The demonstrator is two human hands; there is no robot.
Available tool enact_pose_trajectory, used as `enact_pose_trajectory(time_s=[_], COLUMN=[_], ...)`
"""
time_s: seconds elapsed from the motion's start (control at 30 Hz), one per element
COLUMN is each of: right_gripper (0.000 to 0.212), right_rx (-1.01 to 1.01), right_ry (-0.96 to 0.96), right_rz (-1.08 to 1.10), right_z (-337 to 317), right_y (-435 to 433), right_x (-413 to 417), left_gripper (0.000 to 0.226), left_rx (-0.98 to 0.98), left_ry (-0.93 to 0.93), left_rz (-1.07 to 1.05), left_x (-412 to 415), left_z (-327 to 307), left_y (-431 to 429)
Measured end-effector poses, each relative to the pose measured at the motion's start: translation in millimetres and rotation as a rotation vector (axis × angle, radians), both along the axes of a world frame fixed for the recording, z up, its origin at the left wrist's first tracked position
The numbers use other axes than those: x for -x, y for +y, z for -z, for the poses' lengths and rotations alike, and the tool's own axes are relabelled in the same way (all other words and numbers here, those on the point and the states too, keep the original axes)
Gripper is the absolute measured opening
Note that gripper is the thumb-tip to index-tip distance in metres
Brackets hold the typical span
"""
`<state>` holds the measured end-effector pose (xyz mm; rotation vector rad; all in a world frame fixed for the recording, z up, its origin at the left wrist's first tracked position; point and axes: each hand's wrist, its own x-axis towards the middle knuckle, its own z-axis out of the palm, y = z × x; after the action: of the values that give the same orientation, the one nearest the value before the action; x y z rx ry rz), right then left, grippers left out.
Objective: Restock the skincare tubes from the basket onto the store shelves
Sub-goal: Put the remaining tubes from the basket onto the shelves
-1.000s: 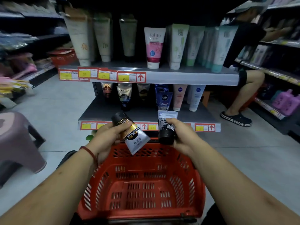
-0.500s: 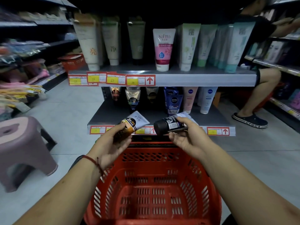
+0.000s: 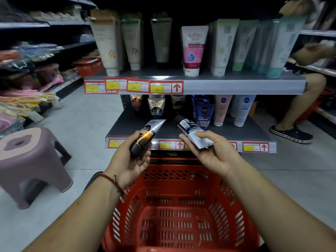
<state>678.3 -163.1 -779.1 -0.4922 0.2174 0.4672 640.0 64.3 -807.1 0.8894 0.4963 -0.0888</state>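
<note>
Over the red basket (image 3: pixel 181 215) we've got a tube in each hand: left hand (image 3: pixel 130 157) gripping the black-gold tube (image 3: pixel 145 137), right hand (image 3: pixel 214 151) pinching the silver tube (image 3: pixel 190 131).

Grey shelves (image 3: pixel 236 86) carry upright tubes (image 3: pixel 193 51) (caps down).

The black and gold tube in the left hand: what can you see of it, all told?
The black and gold tube looks like glossy plastic: black cap lowest, gold web pattern mid-body, flat silver crimp on top. It tilts, crimp up and right toward the lower shelf. The left hand grips its cap end; nothing else touches it. The white and navy tube in the right hand is apart.
</note>
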Motion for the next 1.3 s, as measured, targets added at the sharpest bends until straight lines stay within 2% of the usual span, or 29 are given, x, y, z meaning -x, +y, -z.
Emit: enact_pose_trajectory(time_s=[0.2, 0.4, 0.47, 0.57, 0.67, 0.77, 0.9, 1.0, 1.1, 1.17, 1.3], right_gripper=[0.047, 0.044, 0.035, 0.003, 0.004, 0.03, 0.023, 0.042, 0.059, 0.057, 0.034], right_rx=[-0.01, 0.108, 0.143, 0.2, 0.204, 0.249, 0.225, 0.18, 0.215, 0.223, 0.254], right_ry=[-0.125, -0.126, -0.131, -0.145, -0.171, -0.163, 0.004, 0.123, 0.095, 0.058, -0.022], right_rz=[-0.197, -0.206, -0.153, -0.087, -0.053, -0.015, -0.018, 0.001, -0.034, -0.045, -0.05], right_z=[-1, 1, 1, -1, 4, 11, 17, 19, 17, 14, 12], right_y=[5, 4, 4, 2, 2, 2, -1, -3, -4, -2, -2], right_x=[8, 5, 6, 5, -1, -8, -12, -12, -11, -11, -16], left_gripper=[0.04, 0.041, 0.037, 0.034, 0.03, 0.031, 0.033, 0.028, 0.026, 0.028, 0.032], left_rx=[-0.079, 0.082, 0.099, 0.07, 0.05, 0.042, 0.045, 0.024, -0.009, -0.024, 0.017], left_ry=[-0.024, -0.078, -0.087, -0.097, -0.085, -0.09, -0.091, -0.095, -0.108, -0.119, -0.098], left_rz=[0.034, 0.159, 0.161, 0.158, 0.159, 0.157, 0.152, 0.157, 0.151, 0.14, 0.038], left_x=[1, -2, -3, -5, -6, -7, -7, -7, -6, -7, -10], left_z=[-2, -4, -3, 0, 0, 1, 2, 1, 0, 0, 2], left_y=[-1, -5, -6, -7, -9, -9, -9, -12, -14, -16, -15])
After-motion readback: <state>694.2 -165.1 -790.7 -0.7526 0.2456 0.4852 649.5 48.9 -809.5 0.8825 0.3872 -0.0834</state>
